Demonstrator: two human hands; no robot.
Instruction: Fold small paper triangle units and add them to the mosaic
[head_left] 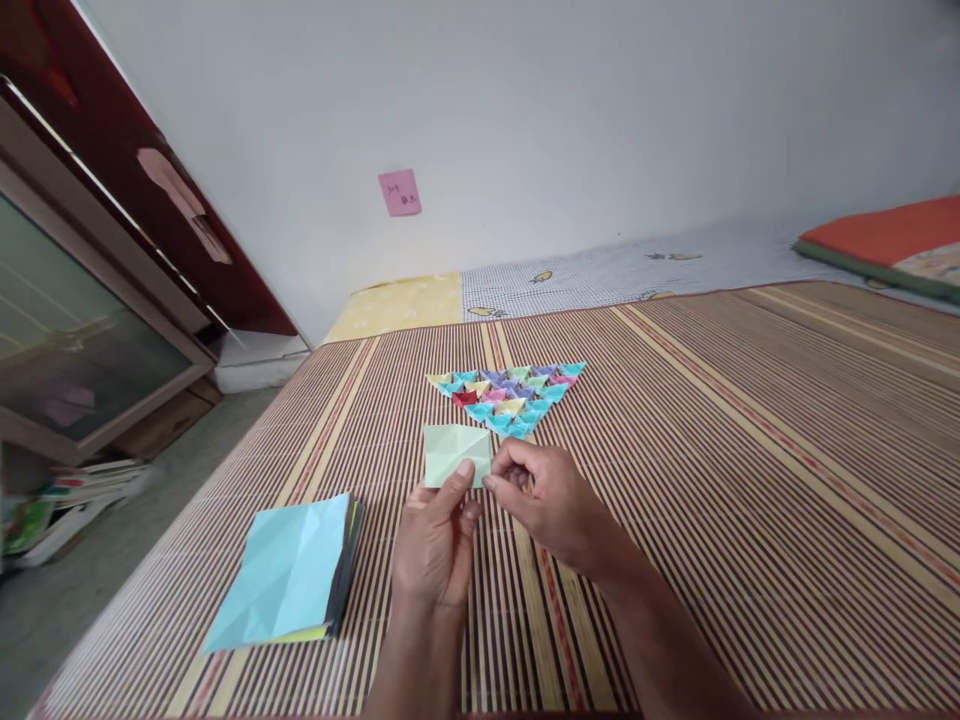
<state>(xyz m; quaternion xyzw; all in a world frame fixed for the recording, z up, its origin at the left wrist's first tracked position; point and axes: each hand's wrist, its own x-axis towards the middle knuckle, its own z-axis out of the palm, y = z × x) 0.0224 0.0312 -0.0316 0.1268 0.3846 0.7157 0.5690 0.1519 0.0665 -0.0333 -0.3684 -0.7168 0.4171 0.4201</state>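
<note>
A pale green folded paper square [454,452] is held just above the striped bamboo mat [712,480]. My left hand [433,540] pinches its lower edge from below with thumb and fingers closed. My right hand [541,497] pinches the square's lower right corner, fingers curled. Just beyond the paper lies a triangle of several small folded paper pieces [508,396] in blue, pink, yellow and red, its point facing me.
A stack of coloured paper sheets [289,570], light blue on top, lies on the mat at my left. A glass-fronted cabinet [82,330] stands at the left, books [67,500] on the floor beneath. A pink note [400,192] sticks to the wall. An orange cushion [885,240] sits far right.
</note>
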